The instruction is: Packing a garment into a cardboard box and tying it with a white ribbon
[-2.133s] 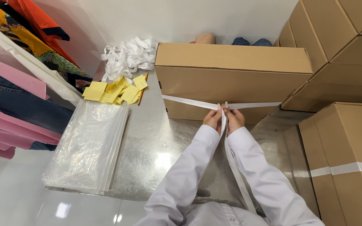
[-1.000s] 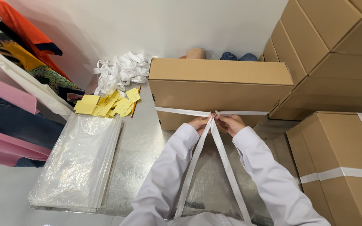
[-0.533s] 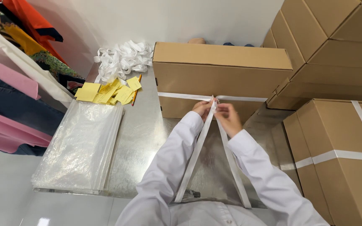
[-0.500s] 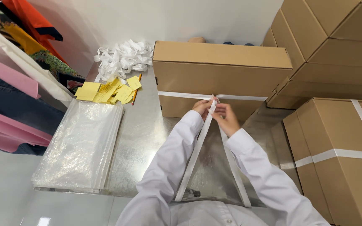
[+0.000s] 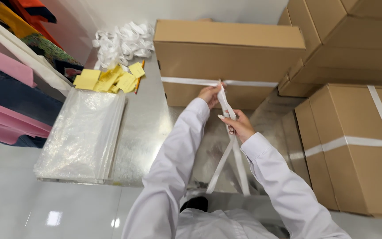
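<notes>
As I look down from the head camera: two hands work a white strap at the front of a long brown box.
Box: the long cardboard box (image 5: 228,57) lies on the shiny metal table (image 5: 147,128), its front side facing me, so the strap is easy to reach.
Strap: the white strap (image 5: 191,81) runs flat across the box front, and its two loose ends hang down toward me.
Left hand: my left hand (image 5: 210,94) presses against the box front where the strap ends cross, fingers pinched on the strap, I think to keep it from slipping.
Right hand: my right hand (image 5: 238,126) sits lower, away from the box, fingers curled tight round the loose ends, which look pulled straight.
Beside me: a stack of clear plastic bags (image 5: 82,128), yellow paper slips (image 5: 107,79) and a heap of spare white straps (image 5: 122,42) lie on the left.
Right side: a strapped brown box (image 5: 354,146) stands near, under more stacked boxes (image 5: 350,40).
</notes>
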